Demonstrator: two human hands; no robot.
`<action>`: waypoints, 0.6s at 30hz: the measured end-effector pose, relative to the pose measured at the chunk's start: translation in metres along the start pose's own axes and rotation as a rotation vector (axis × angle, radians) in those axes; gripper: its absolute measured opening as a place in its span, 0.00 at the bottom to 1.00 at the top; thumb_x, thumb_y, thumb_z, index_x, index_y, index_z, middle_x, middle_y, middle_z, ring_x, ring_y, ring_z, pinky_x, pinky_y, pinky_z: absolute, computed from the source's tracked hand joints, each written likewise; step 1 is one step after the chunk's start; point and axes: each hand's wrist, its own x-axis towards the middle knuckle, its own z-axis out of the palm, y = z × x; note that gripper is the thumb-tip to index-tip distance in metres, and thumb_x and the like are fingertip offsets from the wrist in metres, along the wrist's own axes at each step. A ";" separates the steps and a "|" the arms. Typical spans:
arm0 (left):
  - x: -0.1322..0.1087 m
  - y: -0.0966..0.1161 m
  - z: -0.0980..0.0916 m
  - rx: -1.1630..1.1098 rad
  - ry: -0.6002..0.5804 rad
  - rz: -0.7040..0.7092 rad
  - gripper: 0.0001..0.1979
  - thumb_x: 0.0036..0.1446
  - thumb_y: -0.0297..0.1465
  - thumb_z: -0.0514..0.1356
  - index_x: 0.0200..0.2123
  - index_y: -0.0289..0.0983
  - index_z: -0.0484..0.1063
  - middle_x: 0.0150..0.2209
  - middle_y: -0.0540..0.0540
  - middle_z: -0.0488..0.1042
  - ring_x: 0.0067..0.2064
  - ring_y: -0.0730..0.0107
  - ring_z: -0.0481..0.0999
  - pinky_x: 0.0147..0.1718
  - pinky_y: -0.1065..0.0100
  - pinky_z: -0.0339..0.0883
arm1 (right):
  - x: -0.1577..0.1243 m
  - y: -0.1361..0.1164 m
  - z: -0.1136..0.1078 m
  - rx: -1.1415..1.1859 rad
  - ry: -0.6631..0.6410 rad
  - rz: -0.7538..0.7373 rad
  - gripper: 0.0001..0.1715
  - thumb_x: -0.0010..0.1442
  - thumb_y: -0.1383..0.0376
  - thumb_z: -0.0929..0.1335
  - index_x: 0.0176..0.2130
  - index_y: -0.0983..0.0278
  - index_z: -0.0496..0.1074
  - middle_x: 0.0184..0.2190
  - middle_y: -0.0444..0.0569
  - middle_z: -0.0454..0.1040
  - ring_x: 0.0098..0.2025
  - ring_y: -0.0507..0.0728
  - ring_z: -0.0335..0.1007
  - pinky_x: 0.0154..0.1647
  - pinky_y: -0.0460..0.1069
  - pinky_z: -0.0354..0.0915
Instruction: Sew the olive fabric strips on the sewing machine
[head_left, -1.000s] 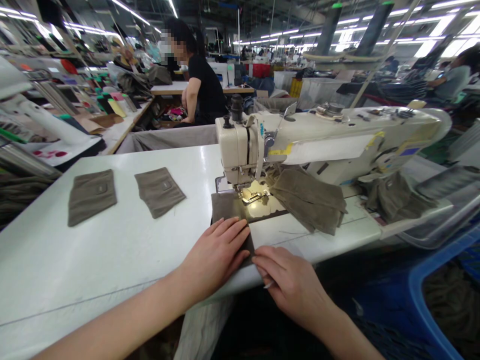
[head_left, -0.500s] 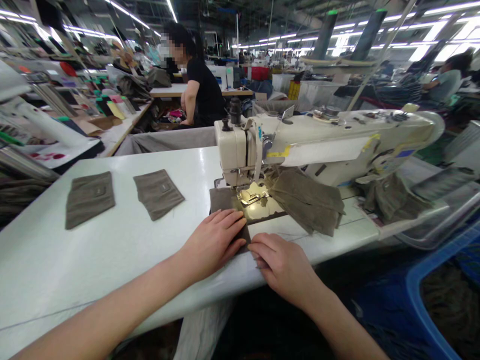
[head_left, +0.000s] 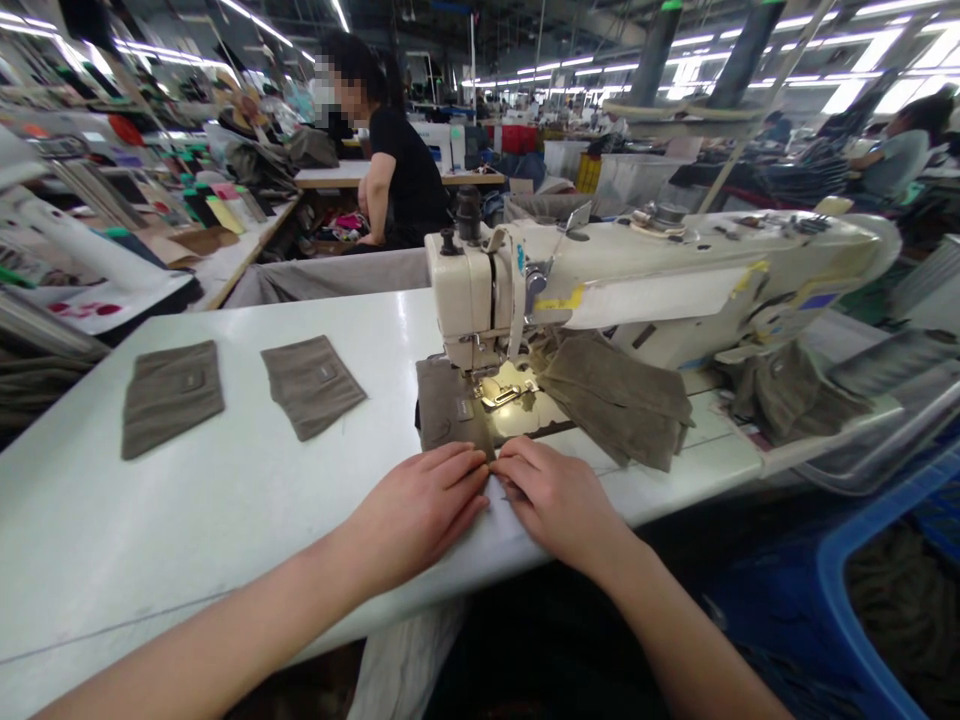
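From here I see my left hand [head_left: 416, 515] and right hand [head_left: 555, 500] side by side at the front of the sewing machine [head_left: 660, 270], close together but not quite touching. The left fingers [head_left: 457, 465] lie flat and loosely together, their tips resting on the near edge of the brown cloth piece [head_left: 450, 415]. They are not curled around it, so I see pressing, not a pinch. The right fingers [head_left: 517, 470] are also extended and low, right at the cloth's near corner, with nothing clearly held between them.

The cloth lies flat on the white surface [head_left: 150, 540], with its far end under the metal presser foot [head_left: 499, 393]. Just to the right, a rumpled pile of similar cloth [head_left: 615, 400] sits against the machine. Two flat pieces [head_left: 172, 400] and [head_left: 311, 385] lie apart to the left, and another bunch [head_left: 787, 395] sits farther right. A blue bin [head_left: 832, 590] stands below the surface on the right. A co-worker [head_left: 397, 160] sits beyond, at another table.
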 end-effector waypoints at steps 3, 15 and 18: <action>-0.001 -0.006 0.004 0.066 -0.011 0.063 0.16 0.71 0.32 0.52 0.50 0.30 0.76 0.50 0.37 0.79 0.53 0.53 0.78 0.51 0.55 0.78 | 0.004 0.001 0.000 -0.024 -0.011 0.015 0.13 0.63 0.72 0.68 0.48 0.63 0.76 0.47 0.49 0.76 0.44 0.57 0.75 0.39 0.49 0.68; 0.008 -0.028 0.004 0.016 -0.026 0.062 0.17 0.70 0.34 0.53 0.51 0.30 0.75 0.51 0.37 0.79 0.53 0.54 0.78 0.51 0.56 0.78 | -0.011 0.036 -0.026 -0.144 0.473 0.230 0.12 0.65 0.70 0.65 0.42 0.61 0.78 0.43 0.46 0.79 0.40 0.55 0.77 0.36 0.47 0.66; 0.010 -0.033 0.004 0.005 -0.031 0.060 0.17 0.70 0.35 0.53 0.51 0.31 0.75 0.51 0.36 0.78 0.53 0.54 0.78 0.52 0.56 0.77 | -0.017 0.059 -0.042 -0.306 0.529 0.427 0.11 0.66 0.65 0.67 0.43 0.60 0.79 0.44 0.46 0.79 0.39 0.56 0.77 0.33 0.49 0.65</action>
